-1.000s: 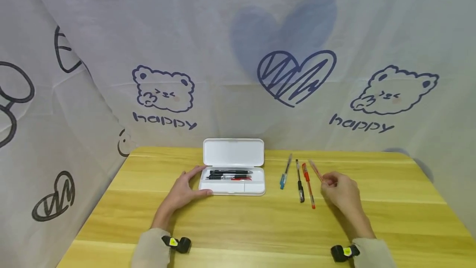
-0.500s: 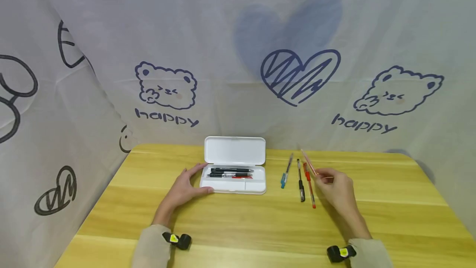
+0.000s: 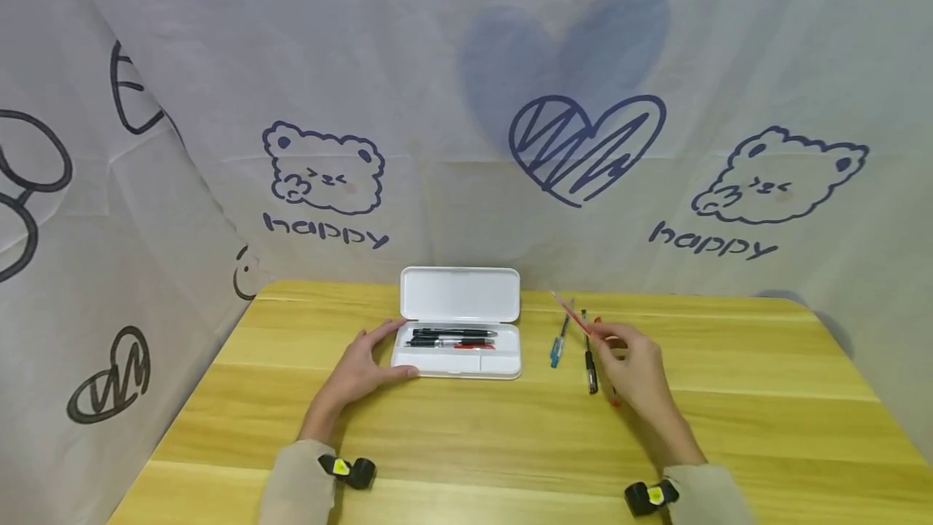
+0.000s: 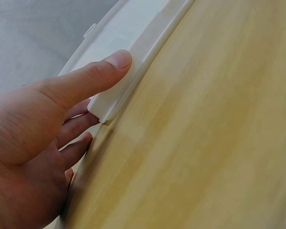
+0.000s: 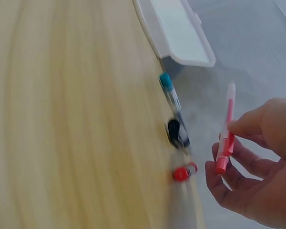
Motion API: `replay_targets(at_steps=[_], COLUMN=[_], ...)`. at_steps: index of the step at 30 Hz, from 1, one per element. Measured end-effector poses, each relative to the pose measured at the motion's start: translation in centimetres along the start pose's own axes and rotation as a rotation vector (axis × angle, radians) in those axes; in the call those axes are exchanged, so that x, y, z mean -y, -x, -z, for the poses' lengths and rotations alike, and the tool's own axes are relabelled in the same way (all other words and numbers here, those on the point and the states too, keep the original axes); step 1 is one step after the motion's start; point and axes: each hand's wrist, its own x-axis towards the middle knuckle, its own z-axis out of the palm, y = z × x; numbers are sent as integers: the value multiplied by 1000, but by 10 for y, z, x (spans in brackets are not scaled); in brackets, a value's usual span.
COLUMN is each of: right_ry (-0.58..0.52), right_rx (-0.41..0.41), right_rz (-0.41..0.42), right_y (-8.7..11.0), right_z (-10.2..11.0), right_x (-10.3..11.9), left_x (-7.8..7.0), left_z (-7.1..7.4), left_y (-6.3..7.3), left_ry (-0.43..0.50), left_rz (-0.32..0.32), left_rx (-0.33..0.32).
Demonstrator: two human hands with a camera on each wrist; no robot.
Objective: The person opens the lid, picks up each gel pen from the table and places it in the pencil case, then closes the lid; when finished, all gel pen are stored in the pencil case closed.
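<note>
A white pencil case (image 3: 437, 364) lies with its lid (image 3: 459, 295) raised at the back of the table. Several black and red pens (image 3: 450, 343) are in its rear compartment. My left hand (image 3: 357, 375) holds the case's left end, thumb (image 4: 102, 76) over the front rim and fingers around the end. Between thumb and fingers my right hand (image 3: 637, 367) pinches a pink-red pen (image 5: 229, 112), its pale tip pointing up and away. Beneath it, a teal-capped pen (image 3: 557, 352), a black-capped pen (image 3: 591, 375) and a red-capped pen (image 5: 181, 173) lie on the wood, the red one mostly hidden.
The wooden table (image 3: 474, 444) meets a printed cloth backdrop (image 3: 452, 217) just behind the case. More of the cloth hangs at the left side. A small black camera (image 3: 645, 498) is strapped on each wrist.
My right hand has moved left with the pink-red pen, from the right of the row of pens to over it. My left hand stays on the pencil case.
</note>
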Motion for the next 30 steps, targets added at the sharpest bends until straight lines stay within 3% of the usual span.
replay_targets(at_steps=[7,15,26,30], right_ry=[25,-25,-128,-84], right_rx=[-21,-18,39,68], right_rz=[112,81,105,181], right_y=[-8,-19,-29,-29], right_z=[-18,-43,-86,-101], right_x=[13,34,48,52], left_x=[-2,-3,-2,-1], left_z=[1,1,2,2], left_y=[0,0,1,1], left_ry=[3,0,-1,-6], left_rz=[10,27,28,18], left_rx=[-1,-3,3,5])
